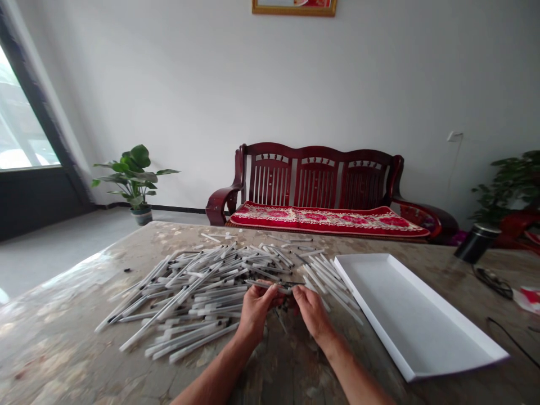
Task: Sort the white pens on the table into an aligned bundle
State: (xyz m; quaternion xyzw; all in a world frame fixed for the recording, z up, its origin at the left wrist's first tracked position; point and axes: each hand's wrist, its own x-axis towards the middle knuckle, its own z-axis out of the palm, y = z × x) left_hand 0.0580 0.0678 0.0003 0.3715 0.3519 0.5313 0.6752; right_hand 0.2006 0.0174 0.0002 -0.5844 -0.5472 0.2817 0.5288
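Observation:
My left hand [256,309] is closed around a slim whitish pen [257,283], pinching it between thumb and fingers. Close beside it, my right hand [311,308] pinches at the pen's right end, where a dark thin part shows; the fingertips partly hide this spot. Both hands hover over the near edge of a large loose pile of white pens [206,301] with black tips or ends. To the right of my right hand, more white pens [331,278] lie side by side, roughly parallel.
A shallow white box tray [426,315] stands right of the pens on the stone-patterned table [76,337]. Beyond it are a black cylinder [476,243] and a dark cable [493,284]. A red wooden bench [318,180] and a potted plant [137,174] stand behind the table.

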